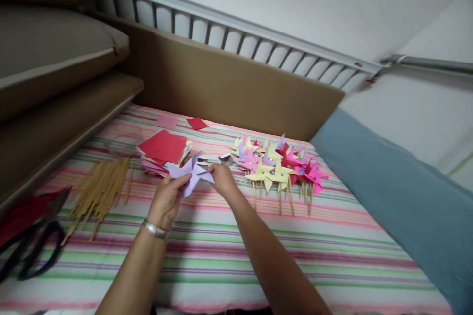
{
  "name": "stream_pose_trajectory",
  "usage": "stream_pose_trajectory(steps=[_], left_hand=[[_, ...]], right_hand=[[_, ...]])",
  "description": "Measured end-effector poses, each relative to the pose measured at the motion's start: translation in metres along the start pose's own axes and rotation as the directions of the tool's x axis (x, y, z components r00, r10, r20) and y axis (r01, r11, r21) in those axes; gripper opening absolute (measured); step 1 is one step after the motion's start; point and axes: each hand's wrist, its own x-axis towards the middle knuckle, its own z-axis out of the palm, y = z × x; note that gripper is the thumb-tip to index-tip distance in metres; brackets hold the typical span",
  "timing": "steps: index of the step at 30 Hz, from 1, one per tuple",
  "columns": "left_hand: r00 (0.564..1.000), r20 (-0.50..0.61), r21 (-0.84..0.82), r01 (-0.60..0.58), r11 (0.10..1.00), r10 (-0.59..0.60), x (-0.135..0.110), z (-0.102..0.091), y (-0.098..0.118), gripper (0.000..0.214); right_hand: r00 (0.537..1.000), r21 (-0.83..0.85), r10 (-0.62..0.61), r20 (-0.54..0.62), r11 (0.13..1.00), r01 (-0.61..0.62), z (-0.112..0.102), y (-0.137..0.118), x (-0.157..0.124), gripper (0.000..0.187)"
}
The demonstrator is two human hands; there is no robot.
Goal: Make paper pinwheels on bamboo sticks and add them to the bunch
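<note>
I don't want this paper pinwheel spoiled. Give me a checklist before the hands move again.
1. Left hand on lilac pinwheel: ok, thumb over the paper.
2. Right hand on its right-hand tip: ok, fingers at the paper.
3. Stick attached to it: not ok, none shows.
4. Fastener at its centre: cannot tell, too small.
5. Loose sticks on the cloth: ok, piled left of the hands.
6. Scissors out of the hands: ok, lying far left.

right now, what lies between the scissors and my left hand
In the head view, thin sticks, then striped cloth, lie between the scissors and the left hand, which holds the purple pinwheel.
</note>
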Motion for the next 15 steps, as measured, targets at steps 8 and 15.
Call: stream_pose_trajectory(steps=[8,15], left_hand=[[0.996,-0.005,0.100,0.084,0.991,-0.083,-0.004,0.017,-0.033,0.027],[0.998,-0.034,0.110,0.061,0.992,-0.057,-0.004,0.026,-0.044,0.026]], right_hand=[[0.986,0.371,0.159,-0.054,0.920,-0.128,-0.041,0.036,-0.070,0.016],[0.994,0.626,0.110,0.018,0.774,-0.097,-0.058,0.024,-0.064,0.014]])
